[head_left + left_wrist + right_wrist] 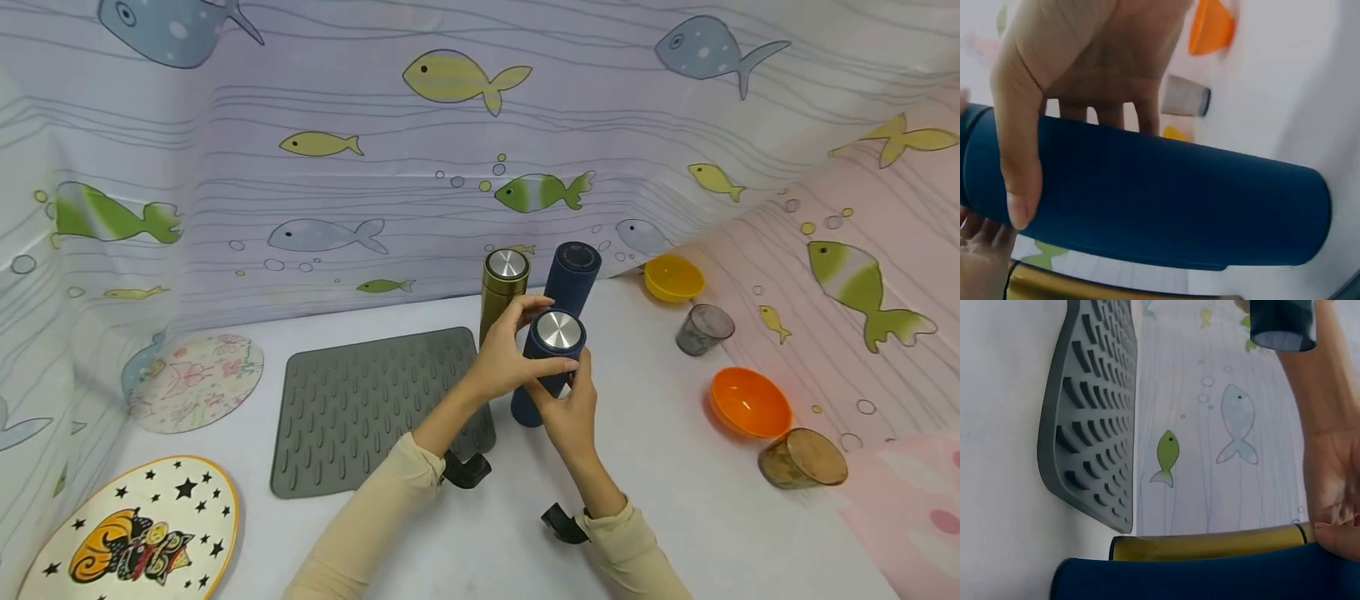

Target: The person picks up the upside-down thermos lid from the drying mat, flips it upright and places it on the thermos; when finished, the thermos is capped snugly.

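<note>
Both hands hold one dark blue flask (551,354) with a silver lid, tilted toward me at the table's middle. My left hand (517,346) grips its upper part just under the lid; in the left wrist view the thumb (1019,156) lies over the blue body (1172,200) and the fingers curl behind it. My right hand (573,400) wraps the lower part from the front. In the right wrist view the blue flask (1197,578) runs along the bottom, with my right hand (1335,506) at the right edge.
A gold flask (504,292) and a second dark blue flask (573,271) stand just behind. A grey ribbed mat (367,408) lies left. Yellow bowl (672,277), grey cup (703,328), orange bowl (750,402) and brown cup (802,458) sit right. Two plates (195,382) lie far left.
</note>
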`<state>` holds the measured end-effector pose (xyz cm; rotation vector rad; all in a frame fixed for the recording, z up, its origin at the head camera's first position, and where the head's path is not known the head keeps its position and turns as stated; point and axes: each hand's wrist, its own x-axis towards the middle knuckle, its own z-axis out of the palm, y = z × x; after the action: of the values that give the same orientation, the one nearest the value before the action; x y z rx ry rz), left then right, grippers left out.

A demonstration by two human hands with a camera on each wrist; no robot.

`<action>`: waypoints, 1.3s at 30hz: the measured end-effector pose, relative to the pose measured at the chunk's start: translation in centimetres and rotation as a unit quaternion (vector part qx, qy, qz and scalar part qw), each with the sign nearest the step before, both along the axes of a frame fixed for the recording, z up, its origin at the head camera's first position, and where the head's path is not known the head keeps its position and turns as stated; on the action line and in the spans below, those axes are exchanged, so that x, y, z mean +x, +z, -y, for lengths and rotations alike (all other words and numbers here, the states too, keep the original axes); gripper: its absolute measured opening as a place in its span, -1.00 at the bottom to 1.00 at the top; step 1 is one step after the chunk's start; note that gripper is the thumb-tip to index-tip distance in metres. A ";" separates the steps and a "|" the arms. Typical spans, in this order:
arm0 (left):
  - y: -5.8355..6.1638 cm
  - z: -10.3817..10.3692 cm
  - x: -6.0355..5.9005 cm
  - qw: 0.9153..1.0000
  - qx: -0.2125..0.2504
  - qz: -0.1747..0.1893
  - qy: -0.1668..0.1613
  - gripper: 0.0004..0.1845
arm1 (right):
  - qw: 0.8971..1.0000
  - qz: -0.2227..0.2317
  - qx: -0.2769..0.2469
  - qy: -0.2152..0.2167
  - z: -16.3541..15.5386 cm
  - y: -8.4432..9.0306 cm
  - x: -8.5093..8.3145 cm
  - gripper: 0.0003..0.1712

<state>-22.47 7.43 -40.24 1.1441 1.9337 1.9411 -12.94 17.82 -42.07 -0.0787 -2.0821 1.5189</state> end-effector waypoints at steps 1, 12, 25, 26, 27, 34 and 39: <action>0.1 0.1 0.0 1.000 -0.002 0.000 -0.001 -0.08 | 1.000 0.000 0.000 0.000 0.0 0.0 0.0 -0.19; 0.5 -0.4 0.6 0.999 -0.023 -0.038 0.006 -0.10 | 1.000 -0.005 0.006 0.007 0.2 0.2 0.1 -0.26; 0.1 -0.1 0.3 0.998 -0.060 -0.011 0.035 -0.12 | 1.000 -0.003 0.005 -0.001 0.2 0.4 0.2 -0.23; 0.2 0.0 0.2 0.997 -0.069 -0.017 0.036 -0.14 | 1.000 -0.002 0.007 0.001 0.3 0.4 0.3 -0.23; 0.2 0.2 0.0 0.997 -0.067 -0.016 0.026 -0.19 | 1.000 -0.001 0.009 0.004 0.3 0.5 0.3 -0.23; 0.2 0.1 0.0 0.998 -0.058 -0.013 0.010 -0.16 | 1.000 0.005 0.021 0.017 -0.1 -0.3 -0.2 -0.24; 0.3 -0.4 -0.5 0.998 -0.057 -0.009 -0.002 -0.30 | 0.999 -0.005 0.040 0.037 -1.4 -2.4 -1.2 -0.19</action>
<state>-23.02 7.80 -39.90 1.1376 2.0211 1.8000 -14.13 19.25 -44.44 0.0353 -2.1565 1.4740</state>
